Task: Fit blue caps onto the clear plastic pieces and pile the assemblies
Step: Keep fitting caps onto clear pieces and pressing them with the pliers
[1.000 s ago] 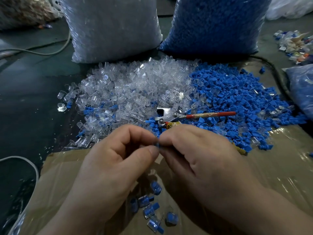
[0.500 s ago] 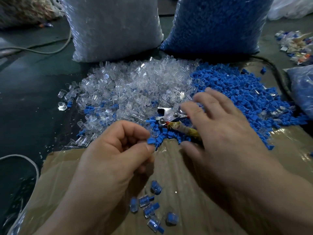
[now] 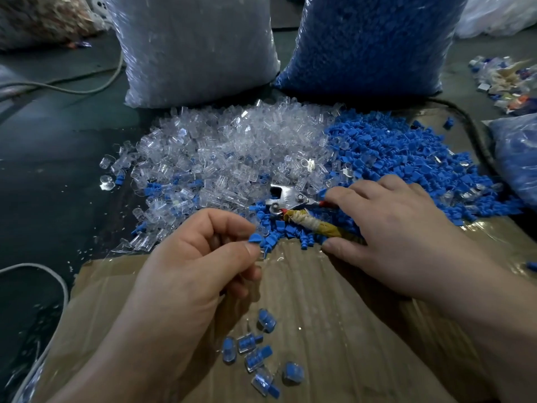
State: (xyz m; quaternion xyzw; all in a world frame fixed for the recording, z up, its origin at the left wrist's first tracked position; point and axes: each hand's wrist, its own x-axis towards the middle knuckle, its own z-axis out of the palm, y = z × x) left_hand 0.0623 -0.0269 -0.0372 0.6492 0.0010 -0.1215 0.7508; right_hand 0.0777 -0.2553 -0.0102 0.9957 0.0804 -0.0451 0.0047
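Curling the left hand (image 3: 197, 257), pinching a blue cap (image 3: 255, 238) between thumb and forefinger; resting the right hand (image 3: 392, 228), fingers spread, over the pliers (image 3: 286, 197).

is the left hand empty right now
No, the left hand pinches a blue cap between thumb and forefinger.

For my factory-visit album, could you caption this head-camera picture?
Left hand pinches a blue cap while the right hand lies on pliers amid heaps of clear pieces and blue caps.
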